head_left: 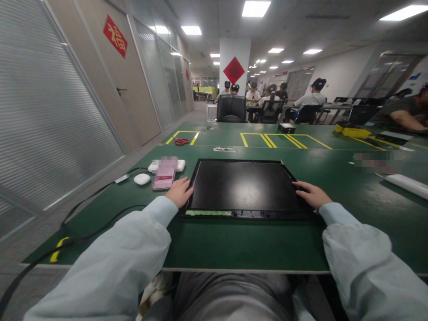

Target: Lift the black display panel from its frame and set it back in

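A black flat screen panel (245,185) lies face up on the green table in front of me, with a dark frame and a light green strip along part of its near edge. My left hand (179,191) grips the panel's left side, fingers bent over the rim. On the opposite side my right hand (313,195) holds the right rim, its fingertips on the frame; its underside is hidden. Just left of my left hand are a pink-screened phone (164,174) and a white rounded case (142,179).
Red-handled scissors (182,141) lie at the far left of the green table (247,245). Black cables (100,227) run over its left edge. A small black box (286,128), a yellow object (352,131) and a long white object (408,185) are farther off. Several people sit beyond.
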A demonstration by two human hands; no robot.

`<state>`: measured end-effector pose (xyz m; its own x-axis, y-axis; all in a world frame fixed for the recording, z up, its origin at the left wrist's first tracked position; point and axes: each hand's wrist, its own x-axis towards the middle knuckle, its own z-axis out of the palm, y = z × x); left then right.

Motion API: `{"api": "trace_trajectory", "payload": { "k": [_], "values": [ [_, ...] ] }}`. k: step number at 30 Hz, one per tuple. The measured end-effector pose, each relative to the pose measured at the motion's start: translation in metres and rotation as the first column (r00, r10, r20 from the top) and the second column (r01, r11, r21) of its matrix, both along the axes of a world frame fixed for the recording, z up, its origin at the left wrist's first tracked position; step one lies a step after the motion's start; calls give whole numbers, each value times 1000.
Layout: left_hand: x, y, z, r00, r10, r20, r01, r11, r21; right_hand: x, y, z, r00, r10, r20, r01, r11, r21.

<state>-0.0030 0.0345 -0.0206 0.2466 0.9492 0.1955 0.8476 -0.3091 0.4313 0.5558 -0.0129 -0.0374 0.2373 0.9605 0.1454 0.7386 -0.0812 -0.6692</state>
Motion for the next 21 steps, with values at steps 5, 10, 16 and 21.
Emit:
{"api": "trace_trajectory", "payload": {
  "k": [5, 10, 16, 21],
  "values": [
    [1, -2, 8, 973, 28, 229, -18, 999, -46, -1, 0, -1, 1000, -18, -15, 18, 1000, 3],
    [6, -10, 20, 849, 110, 517, -57, 992, -117, -1, 0, -2, 999, -31, -23, 31, 999, 8],
    [18, -22, 28, 574, 253, 779, -65, 962, -265, 1, 1, -2, 1000, -26, -9, 26, 1000, -3],
    [29, -26, 32, 371, 373, 851, -29, 920, -391, 1, 1, -3, 1000, -15, 26, 15, 1000, 14]
  ]
}}
